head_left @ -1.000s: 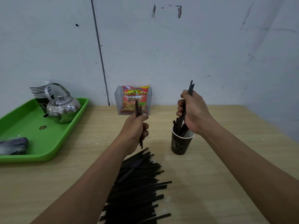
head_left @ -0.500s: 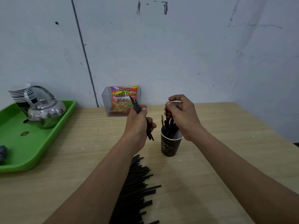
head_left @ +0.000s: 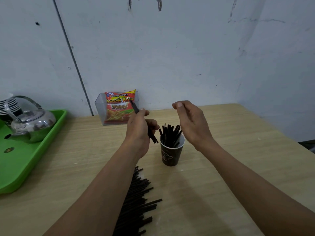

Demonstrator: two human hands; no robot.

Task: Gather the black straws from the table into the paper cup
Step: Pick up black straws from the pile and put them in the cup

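Left hand [head_left: 139, 128] gripped a few tilted black straws [head_left: 152, 136] just beside the paper cup [head_left: 171, 155]. Right hand [head_left: 191, 124] hovered over the cup, fingers loosely curled, empty. Straw pile [head_left: 136, 201] lay on the table [head_left: 238, 150], near side.

Upright dark paper cup [head_left: 171, 154], bristling with black straws [head_left: 170, 133], sits just beneath the right hand [head_left: 192, 123] fingers [head_left: 180, 106]. The left hand [head_left: 139, 130] fingers [head_left: 152, 124] grip slanted straws [head_left: 153, 137]. A loose pile [head_left: 136, 201] lies nearer.

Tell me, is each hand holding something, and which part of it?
The left hand grips a few thin black plastic straws around their middle, ends poking out both sides. The right hand holds nothing.
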